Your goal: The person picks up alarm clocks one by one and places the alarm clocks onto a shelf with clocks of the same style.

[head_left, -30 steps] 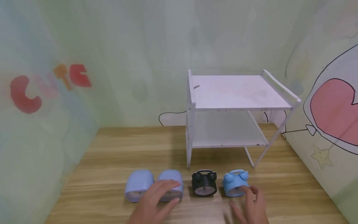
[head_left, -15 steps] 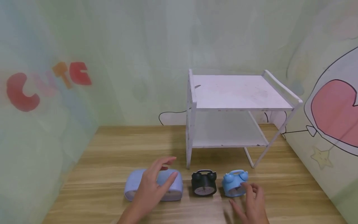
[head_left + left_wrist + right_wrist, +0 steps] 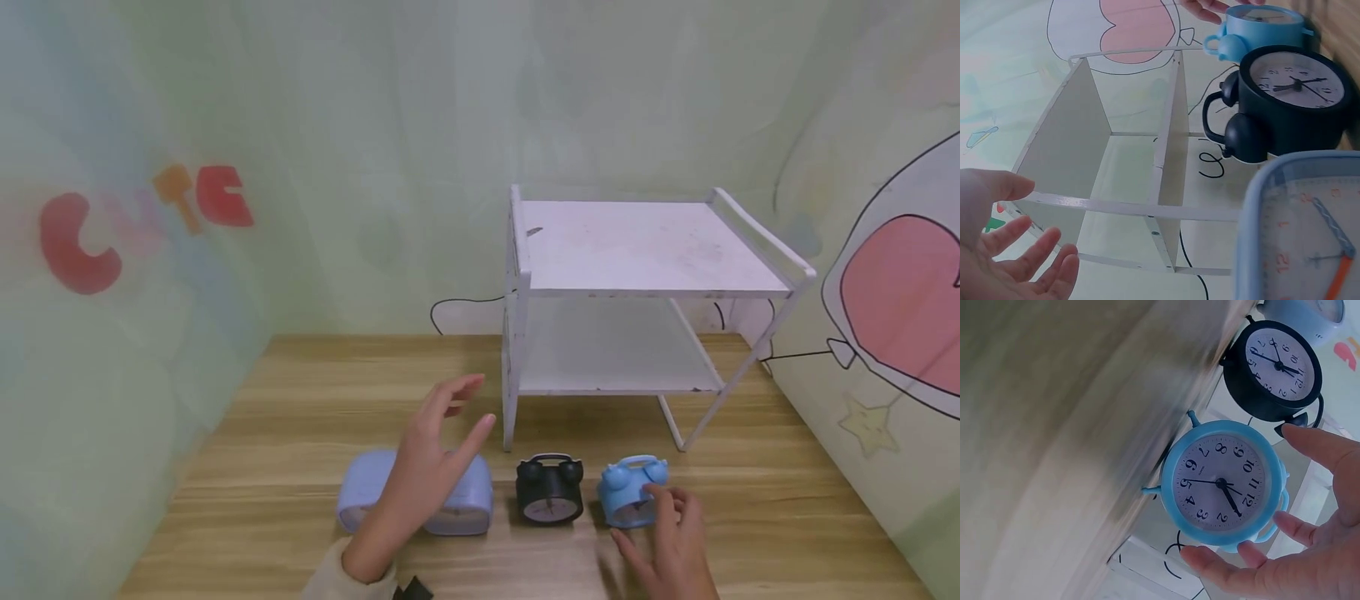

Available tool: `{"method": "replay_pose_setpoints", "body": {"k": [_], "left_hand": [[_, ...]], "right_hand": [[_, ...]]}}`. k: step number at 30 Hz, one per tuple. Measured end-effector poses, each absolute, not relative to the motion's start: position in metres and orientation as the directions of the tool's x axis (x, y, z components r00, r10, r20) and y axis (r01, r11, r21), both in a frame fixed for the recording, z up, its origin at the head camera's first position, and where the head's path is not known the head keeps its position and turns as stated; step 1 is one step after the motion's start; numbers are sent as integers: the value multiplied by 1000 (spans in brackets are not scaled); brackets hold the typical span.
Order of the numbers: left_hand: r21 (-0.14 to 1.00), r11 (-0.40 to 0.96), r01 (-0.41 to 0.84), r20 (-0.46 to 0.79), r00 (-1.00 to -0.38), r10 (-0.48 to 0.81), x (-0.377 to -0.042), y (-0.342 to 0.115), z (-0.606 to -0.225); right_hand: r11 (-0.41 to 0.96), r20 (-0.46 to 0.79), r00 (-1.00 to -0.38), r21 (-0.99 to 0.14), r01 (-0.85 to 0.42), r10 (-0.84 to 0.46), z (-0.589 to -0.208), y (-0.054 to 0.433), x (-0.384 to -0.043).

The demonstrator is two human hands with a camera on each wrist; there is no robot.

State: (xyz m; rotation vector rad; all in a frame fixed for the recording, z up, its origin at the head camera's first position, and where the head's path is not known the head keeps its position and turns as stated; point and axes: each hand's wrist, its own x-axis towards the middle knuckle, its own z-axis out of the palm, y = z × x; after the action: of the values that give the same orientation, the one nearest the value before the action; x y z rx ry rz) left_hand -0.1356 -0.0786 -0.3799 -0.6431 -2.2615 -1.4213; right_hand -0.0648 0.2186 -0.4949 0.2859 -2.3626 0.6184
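Note:
Two rounded lavender clocks stand side by side on the wooden table, a left one (image 3: pixel 366 477) and a right one (image 3: pixel 472 492). My left hand (image 3: pixel 423 471) is raised over them with thumb and fingers spread and nothing between, its forearm hiding part of both. To their right stands a black twin-bell alarm clock (image 3: pixel 551 492), then a light blue twin-bell alarm clock (image 3: pixel 633 493). Beside the blue clock is my right hand (image 3: pixel 671 546). In the right wrist view its fingers (image 3: pixel 1210 562) are spread loosely at the bell and handle side of the blue clock, without gripping it.
A white two-tier rack (image 3: pixel 652 250) stands behind the black and blue clocks, its slanted right leg reaching down to the wooden table (image 3: pixel 337 383). Painted walls enclose the table at the back and both sides.
My left hand has risen from the right lavender clock and moved forward toward the rack, fingers still spread. My right hand has shifted only slightly beside the blue clock.

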Motion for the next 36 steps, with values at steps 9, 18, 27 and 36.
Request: {"method": "replay_pose_setpoints", "body": {"k": [9, 18, 27, 36], "left_hand": [[771, 335, 542, 524, -838, 149, -148, -69, -368], [804, 276, 527, 518, -848, 112, -163, -54, -359], [843, 157, 515, 506, -857, 97, -176, -39, -351], [859, 62, 509, 500, -858, 115, -187, -28, -345]], "right_hand": [[877, 619, -784, -351, -328, -45, -491, 215, -65], [888, 540, -842, -386, -250, -2, -484, 210, -66], [881, 519, -854, -419, -220, 34, -484, 210, -70], [882, 549, -835, -411, -230, 38, -489, 208, -76]]}}
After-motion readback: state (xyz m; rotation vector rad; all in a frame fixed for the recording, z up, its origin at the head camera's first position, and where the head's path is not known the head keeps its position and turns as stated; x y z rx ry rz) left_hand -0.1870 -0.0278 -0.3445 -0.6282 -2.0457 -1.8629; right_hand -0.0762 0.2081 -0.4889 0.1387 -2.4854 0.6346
